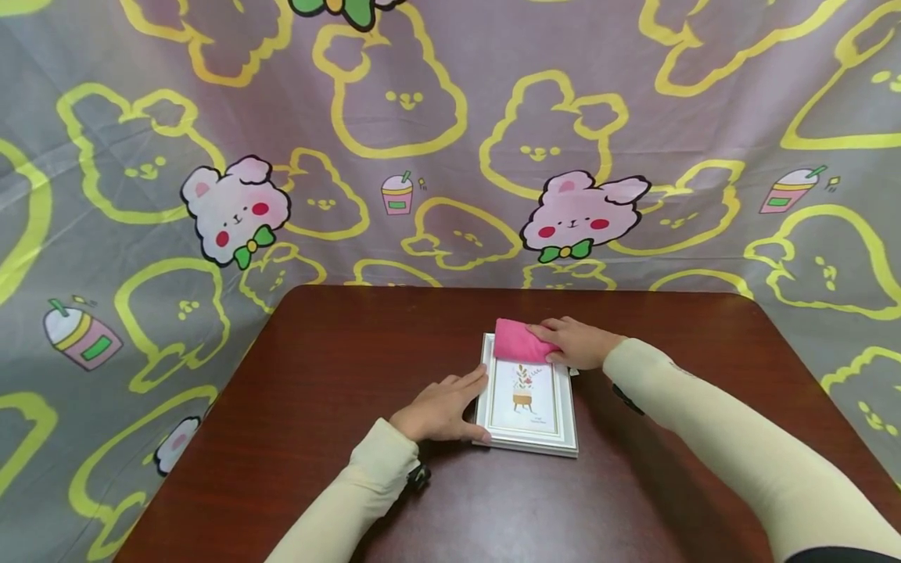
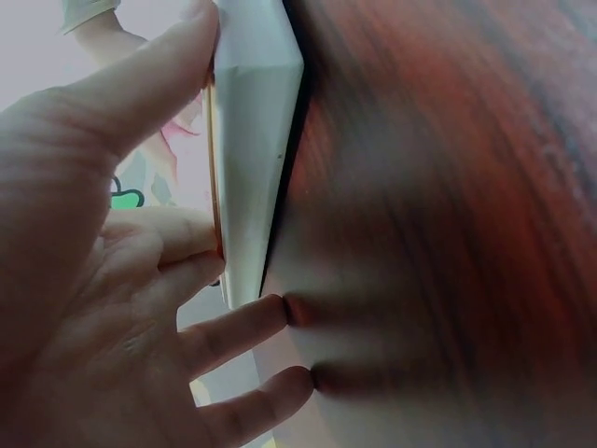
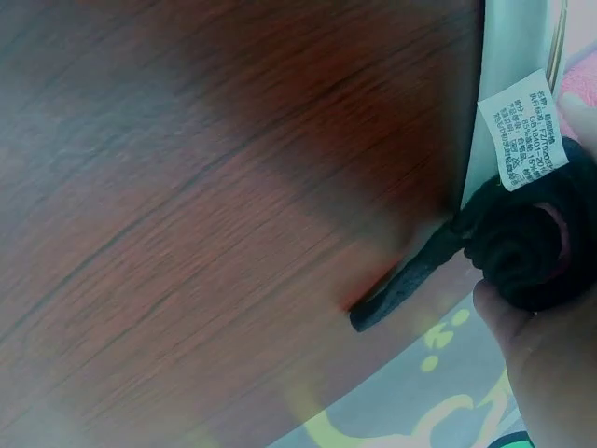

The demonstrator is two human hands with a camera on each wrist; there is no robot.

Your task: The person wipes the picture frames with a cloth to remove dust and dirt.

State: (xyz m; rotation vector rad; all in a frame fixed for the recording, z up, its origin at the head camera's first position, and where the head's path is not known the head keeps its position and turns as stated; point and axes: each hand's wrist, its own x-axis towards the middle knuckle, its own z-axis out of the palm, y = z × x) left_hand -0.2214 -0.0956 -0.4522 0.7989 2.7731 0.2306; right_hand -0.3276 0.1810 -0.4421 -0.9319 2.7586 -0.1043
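Observation:
A white picture frame (image 1: 526, 418) lies flat on the table, showing a print of a plant in a brown pot. At its near left corner is my left hand (image 1: 442, 408), thumb at the near edge and fingers along the left side. In the left wrist view, the outer fingers of that hand (image 2: 103, 252) stretch past the frame's white side (image 2: 256, 121). My right hand (image 1: 580, 344) grips a folded pink cloth (image 1: 519, 342) on the frame's far end. The right wrist view shows a dark-looking roll of cloth (image 3: 518, 245) with a white printed label (image 3: 524, 131) at the frame's edge.
The dark brown wooden table (image 1: 317, 367) extends around the frame on all sides. Behind it and at both sides hangs a grey-pink curtain (image 1: 436, 94) with yellow outlines and cartoon rabbit heads.

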